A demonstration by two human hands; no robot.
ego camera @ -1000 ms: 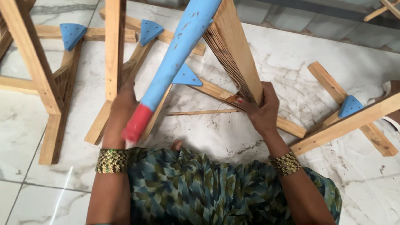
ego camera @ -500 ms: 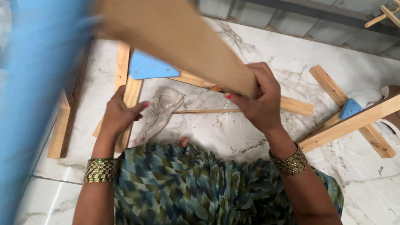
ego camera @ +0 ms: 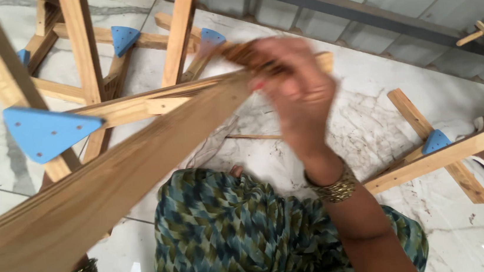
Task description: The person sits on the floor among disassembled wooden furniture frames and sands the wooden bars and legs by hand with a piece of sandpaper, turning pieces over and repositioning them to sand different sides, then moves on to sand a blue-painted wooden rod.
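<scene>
Seemingly, right hand grips wooden board; left hand hidden.

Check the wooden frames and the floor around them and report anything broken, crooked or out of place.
Nothing looks broken. The wooden plank held up by the right hand is blurred, so its surface cannot be judged. A loose thin stick lies on the marble floor; the blue corner brackets sit flat on their joints.

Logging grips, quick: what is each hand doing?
Left hand: hidden behind the wide wooden board; cannot be told.
Right hand: closed on the board's far end.
</scene>
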